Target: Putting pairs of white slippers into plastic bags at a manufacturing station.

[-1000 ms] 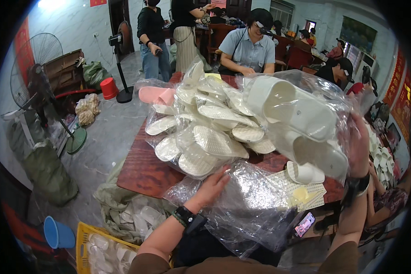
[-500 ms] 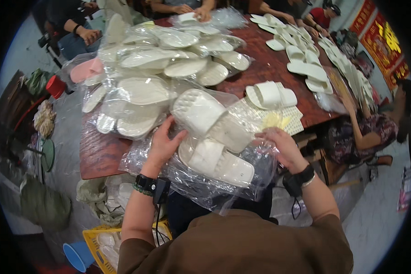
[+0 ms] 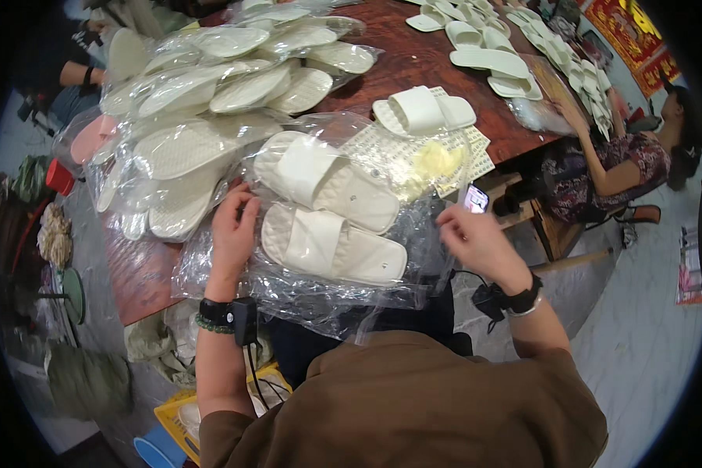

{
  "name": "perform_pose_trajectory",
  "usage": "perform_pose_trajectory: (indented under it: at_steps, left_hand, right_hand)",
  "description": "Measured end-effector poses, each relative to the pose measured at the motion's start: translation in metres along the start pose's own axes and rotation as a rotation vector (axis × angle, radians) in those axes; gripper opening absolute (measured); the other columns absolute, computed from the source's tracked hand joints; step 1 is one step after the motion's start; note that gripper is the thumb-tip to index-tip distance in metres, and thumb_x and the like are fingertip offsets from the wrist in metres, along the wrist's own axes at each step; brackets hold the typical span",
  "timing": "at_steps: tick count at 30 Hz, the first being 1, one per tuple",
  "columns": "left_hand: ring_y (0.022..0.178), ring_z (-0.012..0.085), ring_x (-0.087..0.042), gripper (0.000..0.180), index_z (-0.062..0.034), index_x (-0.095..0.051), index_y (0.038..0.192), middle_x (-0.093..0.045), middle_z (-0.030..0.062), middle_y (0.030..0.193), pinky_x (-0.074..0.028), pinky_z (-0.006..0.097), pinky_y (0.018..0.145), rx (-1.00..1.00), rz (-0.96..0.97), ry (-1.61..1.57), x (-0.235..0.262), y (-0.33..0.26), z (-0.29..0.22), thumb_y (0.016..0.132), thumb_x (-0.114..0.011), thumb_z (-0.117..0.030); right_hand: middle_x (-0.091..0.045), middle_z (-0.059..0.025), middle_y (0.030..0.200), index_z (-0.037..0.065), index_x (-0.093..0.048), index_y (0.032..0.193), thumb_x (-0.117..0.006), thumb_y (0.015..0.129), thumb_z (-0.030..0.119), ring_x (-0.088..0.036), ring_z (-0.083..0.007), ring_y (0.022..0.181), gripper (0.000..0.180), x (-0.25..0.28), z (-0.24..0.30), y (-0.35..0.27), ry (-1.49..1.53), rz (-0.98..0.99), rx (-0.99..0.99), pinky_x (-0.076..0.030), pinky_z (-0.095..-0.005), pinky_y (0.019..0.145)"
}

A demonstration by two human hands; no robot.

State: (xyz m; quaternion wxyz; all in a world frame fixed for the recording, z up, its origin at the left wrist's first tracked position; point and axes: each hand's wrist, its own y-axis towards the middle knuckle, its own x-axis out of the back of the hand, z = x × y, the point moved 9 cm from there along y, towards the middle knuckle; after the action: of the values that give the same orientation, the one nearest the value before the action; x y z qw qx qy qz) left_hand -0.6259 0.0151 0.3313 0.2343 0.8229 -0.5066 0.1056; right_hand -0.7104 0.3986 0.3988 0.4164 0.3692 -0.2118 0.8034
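Observation:
Two white slippers, an upper one [image 3: 310, 169] and a lower one [image 3: 317, 238], lie side by side in a clear plastic bag [image 3: 433, 234] in front of me. At the bag's left edge is my left hand [image 3: 235, 230], its fingers curled together on the plastic beside the slippers' toe ends. My right hand [image 3: 483, 242] pinches the plastic at the right, past the heels. More clear bags are layered underneath. Just beyond lies another pair of white slippers [image 3: 417, 111], next to a sheet of small stickers [image 3: 374, 156] with a yellow piece [image 3: 437, 160] on it.
Bagged white slippers [image 3: 187, 148] are heaped at the left, beside a pink one [image 3: 93, 139]. Unbagged slippers [image 3: 495, 58] line the far right of the red-brown table [image 3: 144, 285]. A lit phone [image 3: 476, 199] shows behind my right hand. Another person [image 3: 608, 160] sits at the right.
The view has shifted, so the table appears further left and higher. The slippers in the bag now lie flatter and more parallel. My left hand's fingers have closed; the phone has come into sight.

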Motion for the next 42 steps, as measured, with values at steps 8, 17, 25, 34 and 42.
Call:
perform_pose_trajectory:
  at_steps: [8,17,25,34,42]
  left_hand:
    - [0.122,0.0178,-0.053,0.012,0.0014,-0.059,0.094,-0.058,0.0147,0.138,-0.035,0.03,0.107,0.157,-0.03,-0.35,0.005,-0.001,0.032,0.1,-0.055,-0.008]
    - [0.118,0.0162,-0.053,0.014,0.0017,-0.059,0.097,-0.058,0.0147,0.139,-0.036,0.028,0.106,0.146,-0.018,-0.382,0.002,0.002,0.023,0.102,-0.052,-0.009]
    - [0.122,0.0187,-0.053,0.01,0.001,-0.061,0.095,-0.06,0.015,0.136,-0.037,0.032,0.108,0.148,-0.032,-0.347,0.007,-0.004,0.028,0.099,-0.057,-0.008]
    - [0.113,0.0152,-0.055,0.013,0.0009,-0.058,0.09,-0.064,0.0122,0.131,-0.041,0.029,0.1,0.154,-0.05,-0.391,0.005,-0.002,0.021,0.097,-0.058,-0.009]
    - [0.115,0.0155,-0.054,0.015,0.0004,-0.058,0.088,-0.063,0.012,0.131,-0.039,0.028,0.102,0.14,-0.044,-0.486,0.01,-0.005,0.025,0.098,-0.054,-0.011]
  right_hand:
    - [-0.058,-0.0156,0.111,-0.003,-0.043,0.131,-0.07,0.094,0.02,-0.063,-0.0211,0.081,0.052,-0.037,-0.037,-0.014,0.345,-0.221,-0.116,-0.052,-0.0338,0.071]
    - [-0.062,-0.006,0.101,0.002,-0.043,0.134,-0.067,0.098,0.03,-0.061,-0.0103,0.077,0.052,-0.044,-0.066,-0.026,0.456,-0.504,-0.126,-0.049,-0.0272,0.063]
    - [-0.064,-0.0075,0.1,0.004,-0.061,0.109,-0.06,0.097,0.014,-0.063,-0.0179,0.086,0.016,-0.064,-0.026,-0.034,1.433,0.139,-0.414,-0.049,-0.0281,0.071]
    - [-0.049,-0.0221,0.145,0.005,-0.054,0.139,-0.062,0.087,-0.008,-0.064,-0.0291,0.111,0.054,-0.064,0.026,0.019,0.171,0.028,0.47,-0.052,-0.04,0.097]
    - [-0.038,-0.0246,0.152,0.0,-0.045,0.143,-0.079,0.079,0.018,-0.033,-0.0428,0.143,0.075,-0.11,0.104,0.081,-0.071,0.107,0.68,-0.031,-0.05,0.118]
